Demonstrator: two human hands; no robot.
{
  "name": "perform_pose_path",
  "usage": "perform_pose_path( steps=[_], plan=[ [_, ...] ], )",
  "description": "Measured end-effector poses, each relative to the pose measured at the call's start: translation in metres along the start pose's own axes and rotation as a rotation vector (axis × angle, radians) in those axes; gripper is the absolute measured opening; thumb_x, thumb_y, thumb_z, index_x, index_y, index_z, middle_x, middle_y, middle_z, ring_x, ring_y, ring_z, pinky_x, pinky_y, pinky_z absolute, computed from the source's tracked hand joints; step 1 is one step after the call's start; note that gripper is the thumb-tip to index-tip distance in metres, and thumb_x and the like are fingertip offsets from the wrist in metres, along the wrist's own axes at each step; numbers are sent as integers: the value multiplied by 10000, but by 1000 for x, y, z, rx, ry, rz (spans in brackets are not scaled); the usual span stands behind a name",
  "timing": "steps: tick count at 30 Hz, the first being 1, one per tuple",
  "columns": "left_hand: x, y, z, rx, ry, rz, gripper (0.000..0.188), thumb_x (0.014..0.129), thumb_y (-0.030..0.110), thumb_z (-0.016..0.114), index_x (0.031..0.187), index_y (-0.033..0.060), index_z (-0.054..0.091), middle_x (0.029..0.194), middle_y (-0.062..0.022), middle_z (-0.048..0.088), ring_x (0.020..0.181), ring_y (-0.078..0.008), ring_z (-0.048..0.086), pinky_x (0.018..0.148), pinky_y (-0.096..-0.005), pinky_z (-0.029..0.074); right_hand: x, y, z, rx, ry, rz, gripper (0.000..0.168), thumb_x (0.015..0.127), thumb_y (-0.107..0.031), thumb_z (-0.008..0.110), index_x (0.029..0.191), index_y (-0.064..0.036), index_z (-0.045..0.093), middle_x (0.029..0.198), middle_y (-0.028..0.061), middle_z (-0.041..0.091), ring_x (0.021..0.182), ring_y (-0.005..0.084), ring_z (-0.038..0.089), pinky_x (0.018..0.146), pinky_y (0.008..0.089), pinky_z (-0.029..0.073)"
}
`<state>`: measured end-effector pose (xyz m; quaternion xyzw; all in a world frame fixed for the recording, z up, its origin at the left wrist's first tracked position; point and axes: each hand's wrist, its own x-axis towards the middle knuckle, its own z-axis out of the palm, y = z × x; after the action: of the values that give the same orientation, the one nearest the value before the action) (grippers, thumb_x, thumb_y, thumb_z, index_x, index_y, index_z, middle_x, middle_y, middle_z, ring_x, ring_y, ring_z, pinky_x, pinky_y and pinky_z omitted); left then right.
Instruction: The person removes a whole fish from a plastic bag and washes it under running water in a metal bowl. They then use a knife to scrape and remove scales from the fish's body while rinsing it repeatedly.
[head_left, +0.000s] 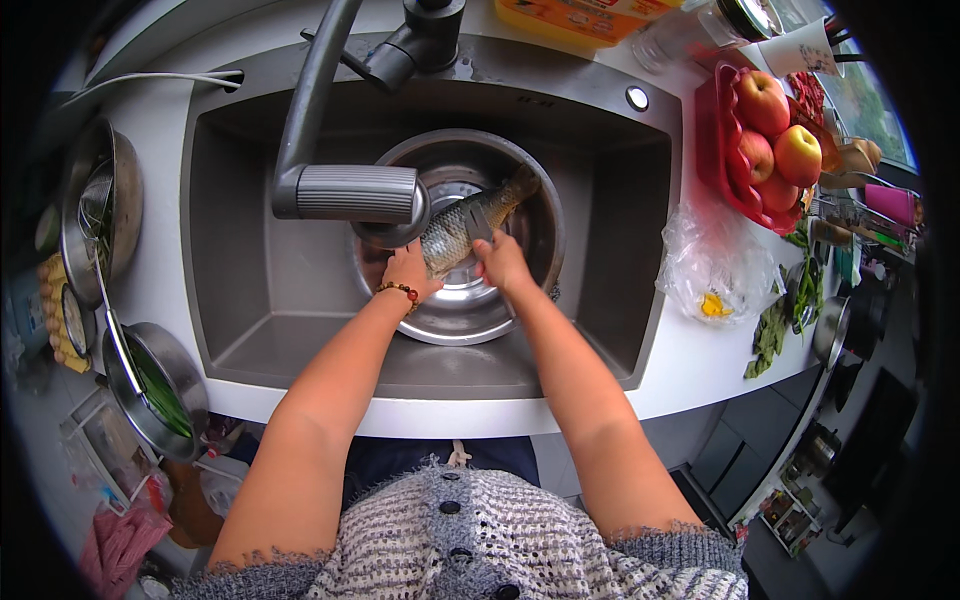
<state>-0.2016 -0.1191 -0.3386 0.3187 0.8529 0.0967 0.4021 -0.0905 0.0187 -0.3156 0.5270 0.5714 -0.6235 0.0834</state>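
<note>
A whole scaly fish (459, 231) lies slantwise in a round stainless steel basin (553, 225), its tail toward the upper right. The basin sits inside a dark grey sink (315, 292). My left hand (409, 268), with a beaded bracelet on its wrist, presses on the lower-left end of the fish. That end is partly hidden by my hand and the faucet head. In my right hand (501, 261) is a flat grey metal tool (477, 223), perhaps a fish scaler, which rests against the fish's side nearer the tail.
Over the basin's left side reaches a grey faucet (356, 193), close above my left hand. Apples (762, 102) fill a red basket (709, 112) at the right, beside a clear plastic bag (697, 262). Metal bowls (127, 202) and a pot of greens (180, 360) stand at the left.
</note>
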Motion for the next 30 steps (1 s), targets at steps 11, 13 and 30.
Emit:
perform_pose_path(
  steps=[11,13,30],
  plan=[
    [-6,-2,-9,-167,-38,60,1110,544,292,776,1368,57,69,1180,-266,371,1066,-387,464,914,-370,392,-15,-13,-18,-437,204,-212,440,900,-416,358,1172,-99,501,1074,166,577,1047,329,518,859,385,399],
    [-5,-4,-7,-205,-30,56,1112,539,300,777,1366,53,75,1189,-280,374,1079,-388,457,928,-365,379,-11,-9,-8,-415,293,-264,375,859,-329,477,1142,-85,521,1054,178,581,1033,322,526,852,379,404],
    [-2,-7,0,-235,-65,-15,1107,540,289,776,1357,24,78,1187,-318,381,1097,-399,442,940,-357,366,-8,-18,22,-604,294,-107,318,821,-288,539,1049,-75,475,860,254,599,838,426,568,730,492,444]
  ],
)
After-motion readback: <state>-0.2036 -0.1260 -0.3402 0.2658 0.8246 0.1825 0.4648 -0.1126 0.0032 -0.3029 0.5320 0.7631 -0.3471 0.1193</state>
